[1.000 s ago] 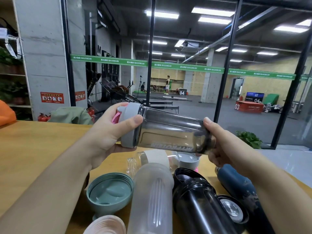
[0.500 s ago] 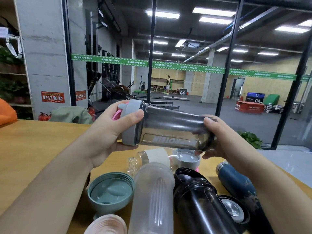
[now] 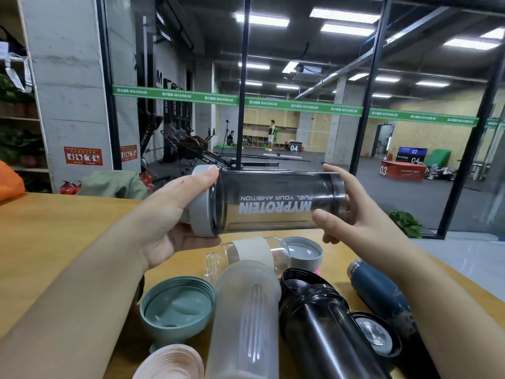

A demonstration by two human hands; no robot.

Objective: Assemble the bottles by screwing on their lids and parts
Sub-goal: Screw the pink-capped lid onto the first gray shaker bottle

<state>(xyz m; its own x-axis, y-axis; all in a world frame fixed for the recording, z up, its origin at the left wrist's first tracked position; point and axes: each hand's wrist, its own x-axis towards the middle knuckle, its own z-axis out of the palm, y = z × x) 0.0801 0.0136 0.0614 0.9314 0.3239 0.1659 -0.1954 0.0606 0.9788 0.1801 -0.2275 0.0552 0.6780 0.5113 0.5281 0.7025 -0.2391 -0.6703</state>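
I hold a smoky transparent shaker bottle (image 3: 273, 203) lying sideways above the wooden table (image 3: 54, 222), its white MYPROTEIN print upside down and facing me. My left hand (image 3: 166, 214) wraps around the grey lid (image 3: 200, 217) on the bottle's left end. My right hand (image 3: 352, 212) clasps the bottle's base end, thumb in front and fingers behind. Below lie a small clear bottle (image 3: 246, 253) with a white band, a frosted bottle (image 3: 246, 318), a black bottle (image 3: 322, 332) and a blue flask (image 3: 379, 291).
Loose parts sit among the bottles: a grey lid (image 3: 303, 253), a teal lid (image 3: 177, 310), a pale pink lid (image 3: 169, 365) and a black cap with a metal insert (image 3: 377, 335). A glass wall stands beyond the table's far edge.
The shaker bottle has turned about its long axis, so the print now faces me and the lid's pink tab is out of sight. My right hand has shifted its grip on the base.
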